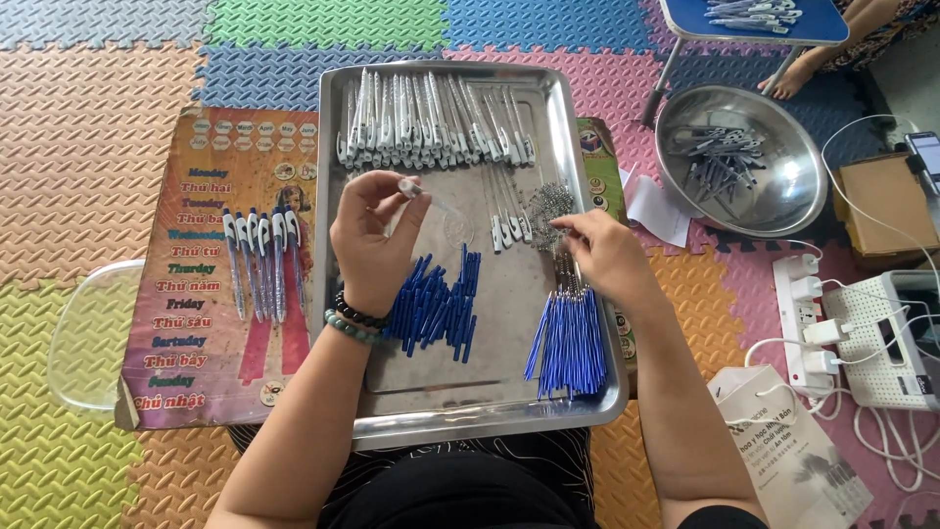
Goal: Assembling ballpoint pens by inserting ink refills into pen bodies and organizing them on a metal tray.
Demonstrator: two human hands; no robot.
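left hand (377, 235) pinches a clear pen barrel (423, 199) — right hand (599, 250) seemingly pinches springs (550, 204).

My silver metal tray (343, 245) carries dark blue pen grips (436, 304), blue refills (568, 343) and white-and-grey pen barrels (431, 122). On my left wrist sit a black bead bracelet (357, 313) and a pale green one (351, 329). The floor mats (88, 157) are orange, green, blue, pink and yellow foam with a bumpy texture.
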